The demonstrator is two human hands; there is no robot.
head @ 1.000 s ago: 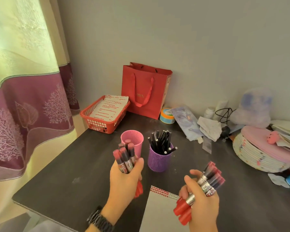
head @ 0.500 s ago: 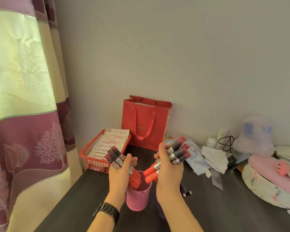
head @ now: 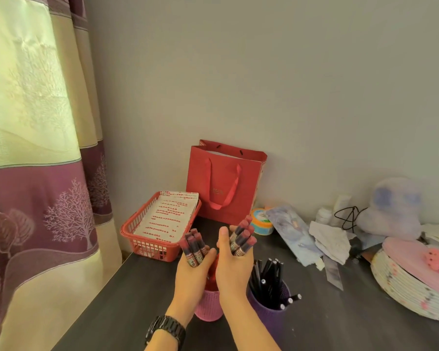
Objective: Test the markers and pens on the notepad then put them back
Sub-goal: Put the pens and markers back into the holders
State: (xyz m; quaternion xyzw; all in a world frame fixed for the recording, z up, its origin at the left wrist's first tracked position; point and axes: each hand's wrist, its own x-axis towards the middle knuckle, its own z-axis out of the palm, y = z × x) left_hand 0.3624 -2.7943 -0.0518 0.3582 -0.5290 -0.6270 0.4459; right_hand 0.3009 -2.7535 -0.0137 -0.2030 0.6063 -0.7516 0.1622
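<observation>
- Two bare forearms rise from the bottom edge, and the left wrist wears a black watch (head: 166, 331).
- The left hand (head: 192, 273) has its fingers curled round the first bundle of markers (head: 193, 245). The markers' dark ends stick up out of the fist and tilt a little to the left.
- The right hand (head: 235, 268) sits right against the left one, thumb side to thumb side. It grips the second bundle of markers (head: 241, 235), which leans up and to the right with the thumb lying straight beside it.
- Both fists are held directly above the pink cup (head: 208, 306), which stands on the dark table (head: 107, 312). Red caps show between the palms just over its rim, but whether they have entered the cup cannot be told.
- Just right of the pink cup, the purple cup (head: 270, 310) holds the black pens (head: 265, 273). A few of them lean out over its right rim.
- Beyond the hands to the left, a red basket (head: 147, 247) sits near the table's edge. A white sheet (head: 167, 216) covered in rows of red marks lies in it.
- Behind the basket, a red paper bag (head: 223, 181) stands against the wall (head: 289, 84), with a tape roll (head: 261, 221) just to its right.
- At the far right sits a round woven basket (head: 401, 290) with a pink lid.
- A purple and cream curtain (head: 36, 160) hangs along the left side.
</observation>
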